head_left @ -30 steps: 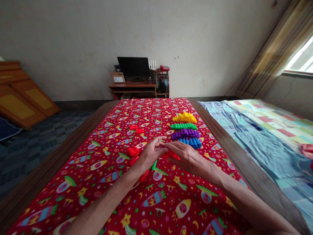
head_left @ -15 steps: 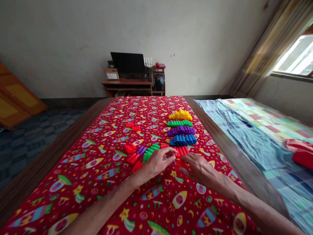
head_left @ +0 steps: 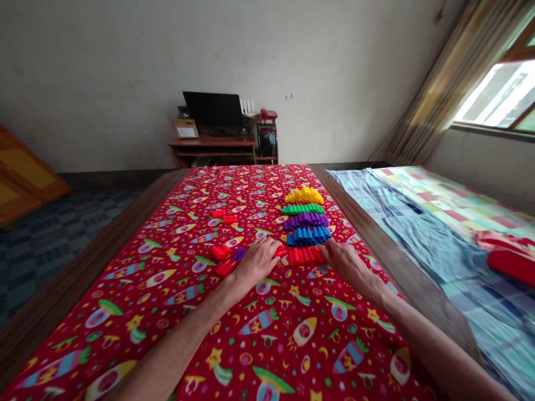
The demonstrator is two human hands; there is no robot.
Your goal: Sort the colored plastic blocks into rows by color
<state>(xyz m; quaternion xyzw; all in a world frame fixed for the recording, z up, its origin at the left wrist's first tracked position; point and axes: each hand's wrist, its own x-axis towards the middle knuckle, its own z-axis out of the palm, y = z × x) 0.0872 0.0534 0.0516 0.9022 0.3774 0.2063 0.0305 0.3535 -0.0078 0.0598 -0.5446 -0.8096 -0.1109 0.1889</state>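
Note:
Small plastic tubes lie on the patterned red cloth, sorted by colour. My left hand (head_left: 259, 259) curls over the loose pieces, its fingertips closed on a red tube (head_left: 281, 252); it covers the green tubes. At the right end of a short row of red tubes (head_left: 303, 256), my right hand (head_left: 346, 263) has its thumb and fingers closed against the last tube. Beyond that row are lines of blue tubes (head_left: 308, 236), purple tubes (head_left: 306, 221), green tubes (head_left: 303, 210) and a yellow heap (head_left: 304, 195). Left of my left hand sit loose red tubes (head_left: 220, 252) and a purple tube (head_left: 239, 254).
Two red tubes (head_left: 223, 216) lie farther off on the cloth. The wooden table edge (head_left: 355, 206) runs along the right, beside a bed (head_left: 434, 223) with blue fabric. A desk (head_left: 213, 142) with a monitor (head_left: 212, 113) stands against the far wall.
My left hand has shifted left and down over the green tubes, hiding them. The right hand has moved to the right end of the red row, which now shows more fully.

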